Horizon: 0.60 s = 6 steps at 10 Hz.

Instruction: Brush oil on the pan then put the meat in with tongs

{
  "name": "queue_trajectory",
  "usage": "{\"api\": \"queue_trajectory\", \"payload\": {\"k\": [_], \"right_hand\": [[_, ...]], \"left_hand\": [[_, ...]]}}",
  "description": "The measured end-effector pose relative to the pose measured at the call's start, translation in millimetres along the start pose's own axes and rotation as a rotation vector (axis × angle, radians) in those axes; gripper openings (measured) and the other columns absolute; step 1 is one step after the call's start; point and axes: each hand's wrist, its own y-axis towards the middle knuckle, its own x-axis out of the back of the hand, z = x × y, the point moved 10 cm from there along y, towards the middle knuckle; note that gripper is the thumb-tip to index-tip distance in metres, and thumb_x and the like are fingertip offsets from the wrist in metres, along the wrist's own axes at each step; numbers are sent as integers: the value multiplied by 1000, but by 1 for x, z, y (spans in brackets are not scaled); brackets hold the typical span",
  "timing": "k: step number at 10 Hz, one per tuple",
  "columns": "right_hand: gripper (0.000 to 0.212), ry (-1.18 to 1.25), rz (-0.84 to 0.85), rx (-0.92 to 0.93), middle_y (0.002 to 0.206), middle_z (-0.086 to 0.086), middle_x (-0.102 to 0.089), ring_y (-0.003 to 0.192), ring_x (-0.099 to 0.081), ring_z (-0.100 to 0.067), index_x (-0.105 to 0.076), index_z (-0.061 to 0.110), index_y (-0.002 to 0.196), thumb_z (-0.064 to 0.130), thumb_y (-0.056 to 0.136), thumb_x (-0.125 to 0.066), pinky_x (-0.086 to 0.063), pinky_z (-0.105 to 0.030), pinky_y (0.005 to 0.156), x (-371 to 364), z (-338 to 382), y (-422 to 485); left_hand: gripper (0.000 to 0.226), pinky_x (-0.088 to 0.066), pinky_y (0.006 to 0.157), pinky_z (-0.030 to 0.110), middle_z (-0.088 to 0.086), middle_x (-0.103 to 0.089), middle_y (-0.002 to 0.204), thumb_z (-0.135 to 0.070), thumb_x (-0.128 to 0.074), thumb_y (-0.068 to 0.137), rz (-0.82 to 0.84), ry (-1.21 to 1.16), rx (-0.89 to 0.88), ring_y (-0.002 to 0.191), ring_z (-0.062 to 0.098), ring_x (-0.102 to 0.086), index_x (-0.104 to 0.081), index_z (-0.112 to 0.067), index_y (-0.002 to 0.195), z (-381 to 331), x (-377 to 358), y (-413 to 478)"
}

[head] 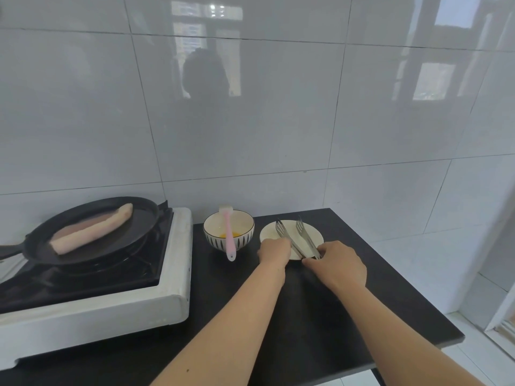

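Note:
A long strip of raw pale-pink meat (92, 231) lies across the black pan (145, 218) on the stove at the left. A pink brush (230, 238) leans in a striped bowl (245, 238) that holds yellow oil. Metal tongs (302, 235) rest on a small white plate (267, 234), their tips pointing away from me. My right hand (338, 264) grips the tongs' near handle end. My left hand (274, 250) has its fingers curled over the plate's near-left rim, right beside the tongs' left arm.
The white-framed gas stove (178, 274) fills the left of the black counter (362, 288). The pan's handle sticks out at the far left edge. A grey tiled wall rises behind, and the counter's right edge drops to a white floor.

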Motion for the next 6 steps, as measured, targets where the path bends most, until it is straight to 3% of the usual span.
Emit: {"api": "queue_trajectory", "payload": {"k": [1,2,3,4,5,6], "right_hand": [[30,-36,-12,6,85,0,-69,69,-63,-18,-70,19,97,44,81,-63,-43,-23,51,-1,2,1],[33,-57,-23,8,86,1,-68,68,-61,-18,-69,19,97,46,82,-62,-40,-23,50,-1,3,3],[35,-62,-23,0,83,1,-68,65,-62,-18,-70,18,96,49,82,-61,-47,-25,54,-3,3,5],[35,-60,-8,-1,81,1,-67,65,-62,-18,-68,17,90,51,81,-61,-47,-25,54,-4,2,6],[36,-57,-21,-9,75,1,-62,63,-59,-19,-56,16,73,51,82,-58,-39,-24,50,-2,2,5],[32,-50,-59,2,81,-1,-61,72,-60,-23,-50,18,72,47,86,-55,-38,-25,55,9,6,2]], "left_hand": [[52,-47,96,33,16,-54,133,-12,-53,87,41,26,-27,110,24,-55,-43,-2,137,-1,-7,0],[59,-43,85,30,14,-48,138,-16,-53,87,116,53,-17,107,21,-49,-32,-5,142,-1,-18,0],[56,-39,73,27,15,-43,141,-15,-50,91,138,136,-6,99,19,-40,-30,-5,143,-6,-21,-7],[49,-36,62,22,13,-44,120,-12,-46,94,163,196,-17,85,16,-44,-35,-2,141,-9,-24,-3],[45,-30,56,18,8,-44,98,-9,-44,95,136,221,-30,65,9,-35,-39,0,139,-14,-14,-8],[54,-36,70,25,13,-54,118,-8,-45,93,110,168,-55,93,18,-51,-30,-3,145,-16,-9,-16]]}}
